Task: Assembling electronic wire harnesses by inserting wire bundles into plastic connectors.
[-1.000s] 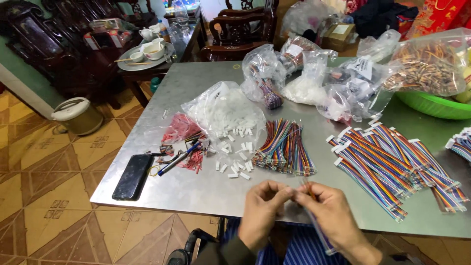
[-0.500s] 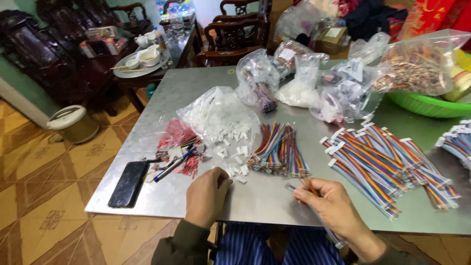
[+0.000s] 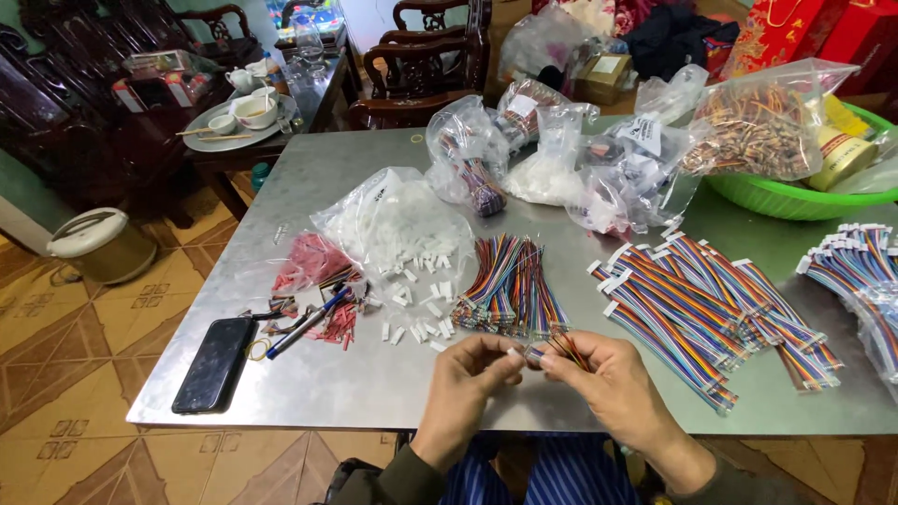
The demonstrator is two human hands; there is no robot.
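Phones: one black phone [image 3: 213, 364] at my left.
Pens: one blue pen [image 3: 307, 324].
My left hand [image 3: 472, 371]: fingers pinched on a white connector [image 3: 515, 353].
My right hand [image 3: 608, 376]: fingers closed on a short wire bundle [image 3: 561, 346].

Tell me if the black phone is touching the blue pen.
Apart. The head view shows the black phone flat at the table's near-left corner, with a strip of bare metal between its upper right corner and the blue pen's lower tip.
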